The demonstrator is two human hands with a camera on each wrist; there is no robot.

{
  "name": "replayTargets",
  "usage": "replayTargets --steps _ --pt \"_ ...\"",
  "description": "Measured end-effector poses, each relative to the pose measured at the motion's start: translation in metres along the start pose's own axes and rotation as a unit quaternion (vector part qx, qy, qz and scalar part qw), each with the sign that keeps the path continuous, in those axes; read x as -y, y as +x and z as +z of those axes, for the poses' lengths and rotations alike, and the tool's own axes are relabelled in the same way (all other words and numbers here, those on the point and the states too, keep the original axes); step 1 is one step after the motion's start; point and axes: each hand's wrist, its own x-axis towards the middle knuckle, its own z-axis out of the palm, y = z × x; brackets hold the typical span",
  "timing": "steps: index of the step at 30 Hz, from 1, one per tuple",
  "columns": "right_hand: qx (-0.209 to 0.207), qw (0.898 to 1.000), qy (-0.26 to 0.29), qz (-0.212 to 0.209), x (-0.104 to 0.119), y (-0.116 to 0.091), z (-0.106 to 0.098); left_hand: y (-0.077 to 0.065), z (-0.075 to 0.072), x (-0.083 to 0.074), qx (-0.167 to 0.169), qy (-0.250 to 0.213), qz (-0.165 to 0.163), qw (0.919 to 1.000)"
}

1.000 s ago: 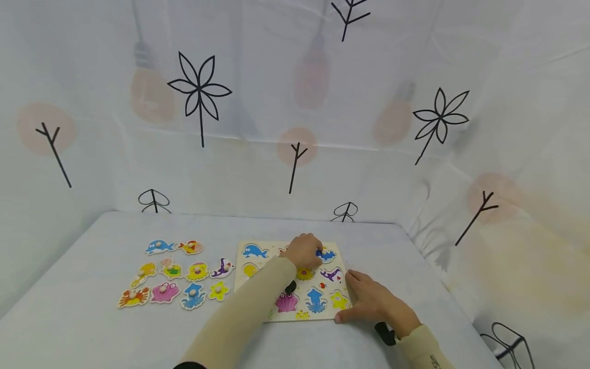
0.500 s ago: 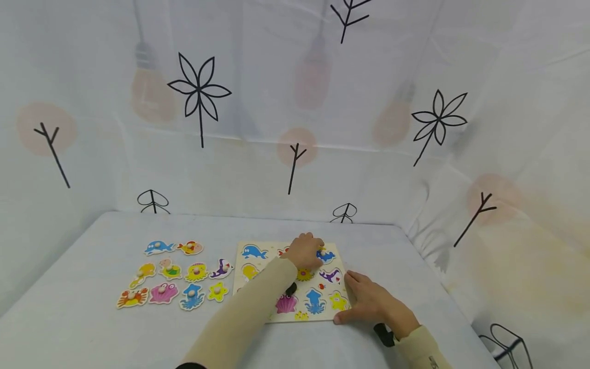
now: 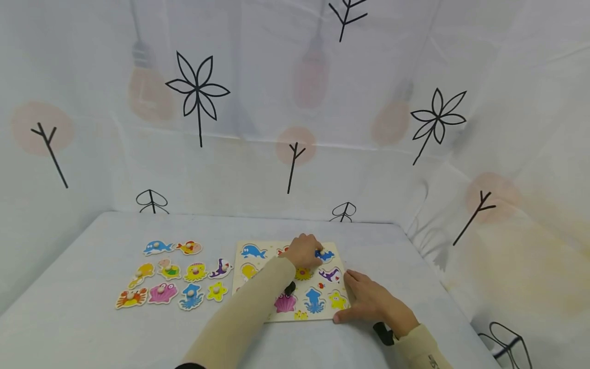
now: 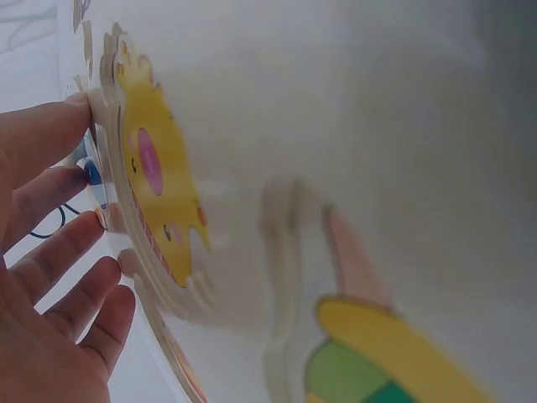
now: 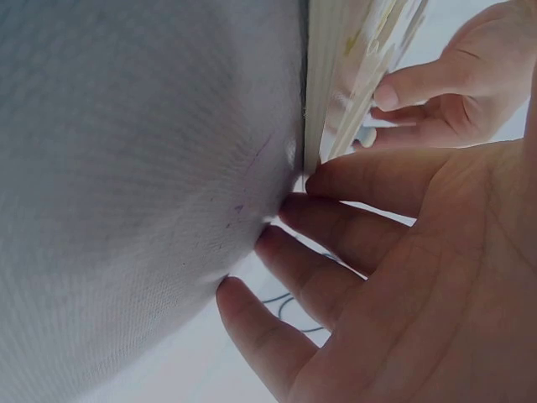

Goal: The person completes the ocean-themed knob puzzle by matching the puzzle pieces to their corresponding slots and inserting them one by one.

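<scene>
A wooden puzzle board (image 3: 341, 263) with sea-animal pictures lies on the table. My left hand (image 3: 302, 251) reaches over its top right part, fingertips at a blue knobbed piece (image 3: 327, 255) that sits at the matching place. In the left wrist view, the index fingertip is right at a blue knob (image 4: 92, 173) and the thumb is spread apart from it. My right hand (image 3: 374, 298) rests along the board's right edge, thumb at the front corner. Its fingers (image 5: 344, 239) extend against the cloth and board side in the right wrist view.
Loose knobbed pieces lie left of the board in rows, among them a whale (image 3: 158, 247), a crab (image 3: 131, 298), a pink shell (image 3: 163, 293), a squid (image 3: 191, 296) and a star (image 3: 216, 291). White cloth (image 3: 74, 318) covers the table; a printed curtain (image 3: 258, 179) stands behind.
Both hands stay in nearly the same places. The left fingertips shift very slightly at the blue piece; the whole head view drifts a little.
</scene>
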Motion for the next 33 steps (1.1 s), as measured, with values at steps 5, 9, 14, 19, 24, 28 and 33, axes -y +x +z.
replayTargets --steps 5,9,14,19,24,28,33 --pt "0.002 1.000 0.009 0.003 -0.0005 -0.0005 0.0015 -0.0030 -0.0008 -0.0018 0.002 0.006 0.004 1.0000" --pt "0.001 1.000 0.003 0.003 0.0002 -0.0006 0.0004 -0.0034 -0.0035 -0.0026 -0.001 0.019 0.008 0.9998" --pt "-0.001 1.000 0.000 0.002 0.0014 -0.0014 -0.0014 -0.0016 -0.0043 -0.0041 0.008 0.026 0.019 0.9995" --pt "-0.005 1.000 0.001 -0.004 0.0023 -0.0035 -0.0024 -0.0006 -0.0036 -0.0044 0.023 0.022 0.028 0.9991" --pt "-0.005 1.000 -0.001 -0.002 0.0023 -0.0041 -0.0029 -0.0002 -0.0039 -0.0049 0.016 0.035 0.025 0.9989" --pt "-0.004 1.000 -0.001 0.001 0.0016 -0.0034 -0.0028 0.0001 -0.0041 -0.0067 0.016 0.049 0.027 0.9983" --pt "-0.002 1.000 0.004 0.003 0.0019 -0.0026 -0.0027 0.0011 -0.0037 -0.0075 0.017 0.084 0.039 0.9956"
